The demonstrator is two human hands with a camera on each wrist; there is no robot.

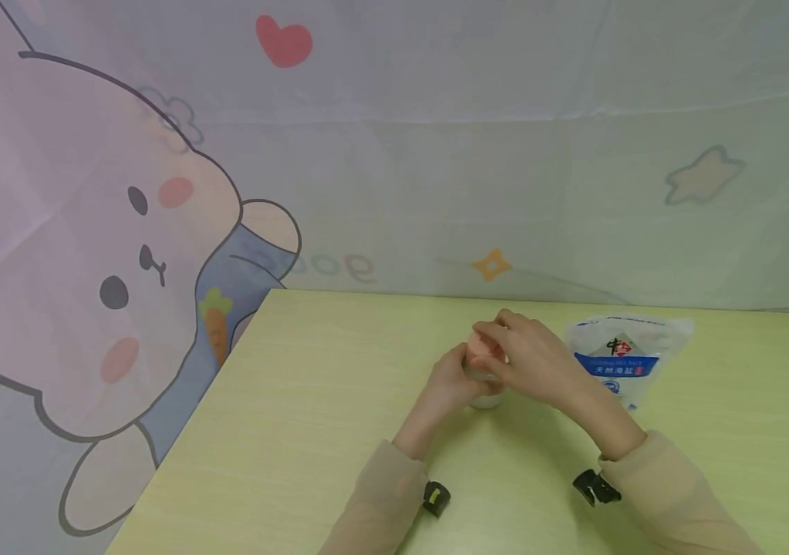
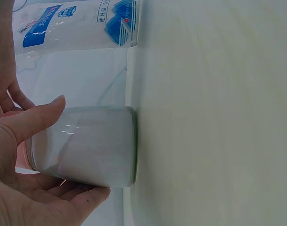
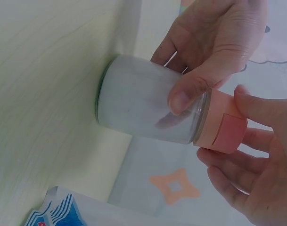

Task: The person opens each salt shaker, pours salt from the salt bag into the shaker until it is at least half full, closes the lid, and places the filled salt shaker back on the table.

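Observation:
A clear jar (image 3: pixel 138 101) filled with something white stands upright on the table, topped by a pink-orange lid (image 3: pixel 225 125). My left hand (image 1: pixel 446 381) grips the jar's body, its thumb along one side and fingers round the other. From above, the fingers and thumb of my right hand (image 1: pixel 536 358) hold the lid, which sits on the jar's mouth. The head view shows only the lid's top and the jar's base (image 1: pixel 486 401) between my hands.
Just right of my right hand, a white and blue sea salt bag (image 1: pixel 619 362) stands on the light yellow-green table (image 1: pixel 297 401). Behind the table's far edge hangs a printed cloth (image 1: pixel 450 154) with a cartoon animal. Black straps circle both wrists.

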